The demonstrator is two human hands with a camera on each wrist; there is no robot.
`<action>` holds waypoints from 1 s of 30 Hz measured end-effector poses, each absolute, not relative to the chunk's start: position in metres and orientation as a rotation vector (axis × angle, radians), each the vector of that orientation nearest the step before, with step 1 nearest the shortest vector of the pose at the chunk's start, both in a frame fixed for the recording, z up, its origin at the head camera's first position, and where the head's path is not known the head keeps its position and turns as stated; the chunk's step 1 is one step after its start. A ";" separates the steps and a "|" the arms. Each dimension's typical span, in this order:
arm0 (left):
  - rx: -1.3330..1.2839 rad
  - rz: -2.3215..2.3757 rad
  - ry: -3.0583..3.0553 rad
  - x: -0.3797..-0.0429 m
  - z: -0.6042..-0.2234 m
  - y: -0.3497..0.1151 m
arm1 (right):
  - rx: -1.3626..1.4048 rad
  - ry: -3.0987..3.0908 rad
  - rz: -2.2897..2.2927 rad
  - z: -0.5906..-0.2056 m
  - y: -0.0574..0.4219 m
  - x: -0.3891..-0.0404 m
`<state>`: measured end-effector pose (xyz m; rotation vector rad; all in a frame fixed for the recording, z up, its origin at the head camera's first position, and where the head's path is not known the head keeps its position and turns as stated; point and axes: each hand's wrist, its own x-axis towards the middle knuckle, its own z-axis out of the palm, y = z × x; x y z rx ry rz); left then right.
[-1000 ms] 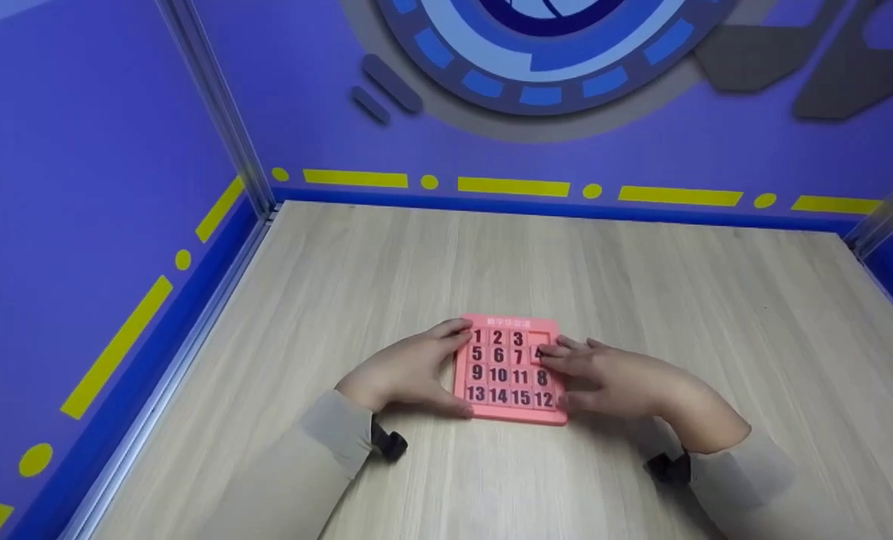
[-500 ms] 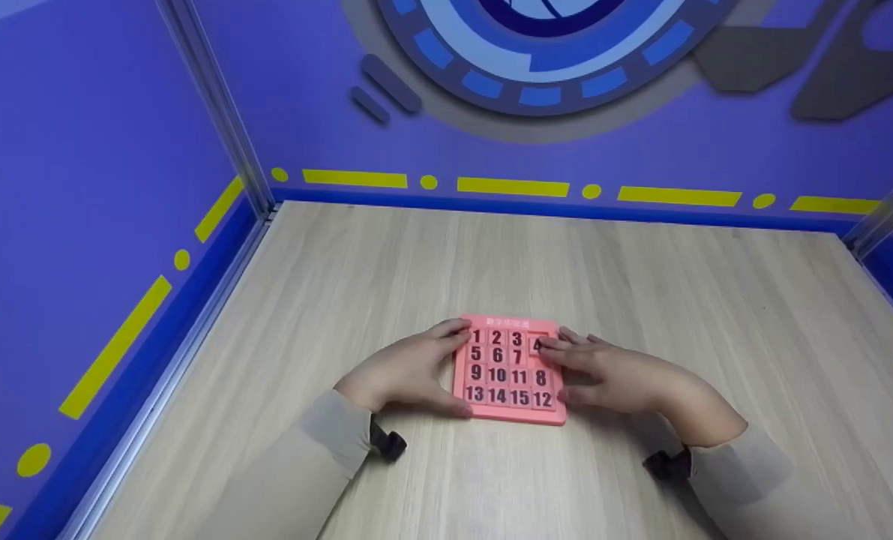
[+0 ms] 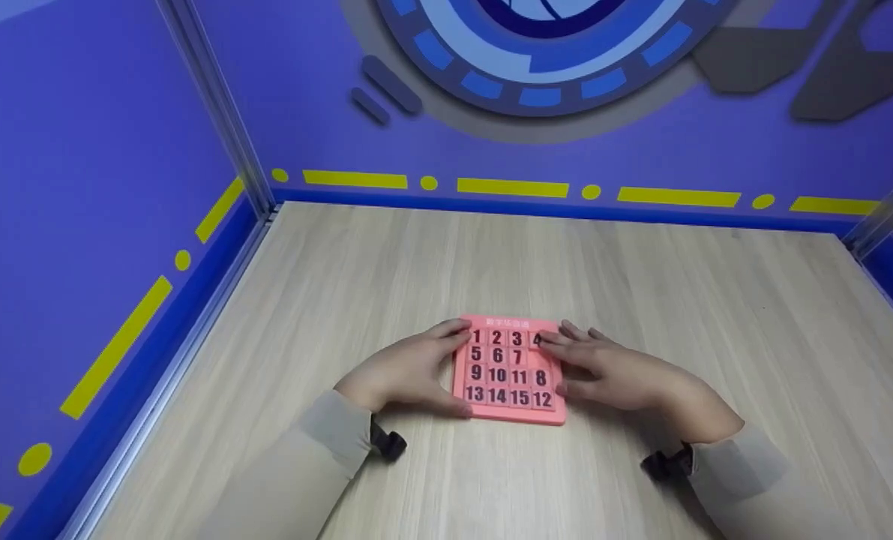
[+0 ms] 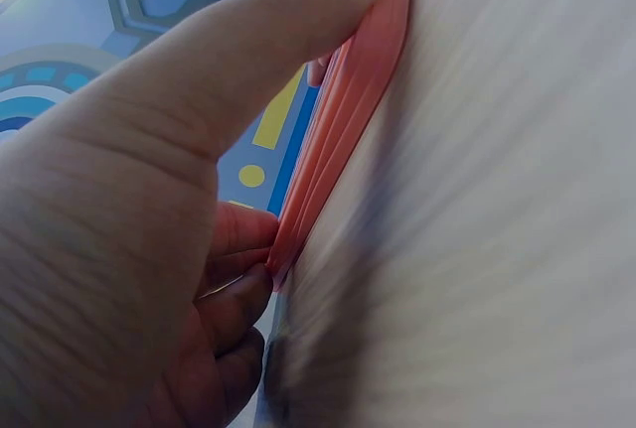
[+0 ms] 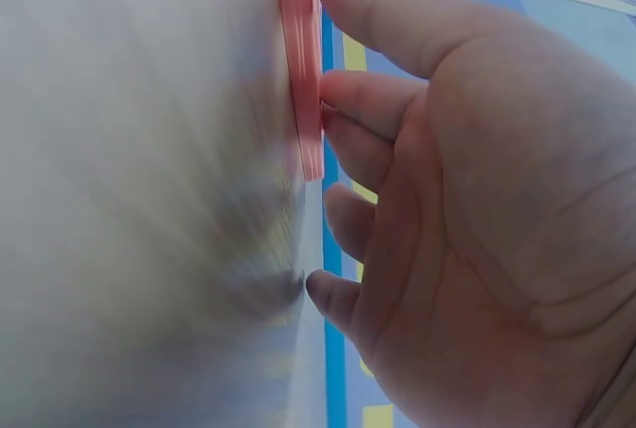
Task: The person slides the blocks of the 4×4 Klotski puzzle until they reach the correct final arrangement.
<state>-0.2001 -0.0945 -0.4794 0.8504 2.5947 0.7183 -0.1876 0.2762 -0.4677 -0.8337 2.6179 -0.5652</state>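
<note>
A pink number sliding puzzle lies flat on the wooden table, its tiles numbered in rows. My left hand holds its left side, thumb at the near corner and fingers at the far one. In the left wrist view, the thumb presses the rim of the puzzle. My right hand lies across the right side with fairly straight fingers, and fingertips touch the 4 tile, partly covering it, in the top row. Below that tile is a gap in the second row. The right wrist view shows the puzzle edge beside the fingertips.
The wooden table reaches back to a blue-purple wall panel with yellow markings. Another panel and a metal rail run along the left side. Black straps sit at both wrists.
The right fingers have pushed the 4 tile away from me, from the second row into the top-right slot. The gap is now below it. My left hand has stayed in place.
</note>
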 end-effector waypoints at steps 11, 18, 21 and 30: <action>0.853 0.750 2.579 -0.200 -0.479 -0.095 | -0.836 2.619 -0.566 -0.469 0.277 -0.189; 0.866 0.745 2.577 -0.202 -0.479 -0.096 | -0.798 2.612 -0.557 -0.462 0.276 -0.187; 0.871 0.741 2.579 -0.202 -0.479 -0.095 | -0.772 2.614 -0.533 -0.458 0.276 -0.185; 0.878 0.734 2.577 -0.202 -0.479 -0.096 | -0.764 2.565 -0.513 -0.445 0.275 -0.168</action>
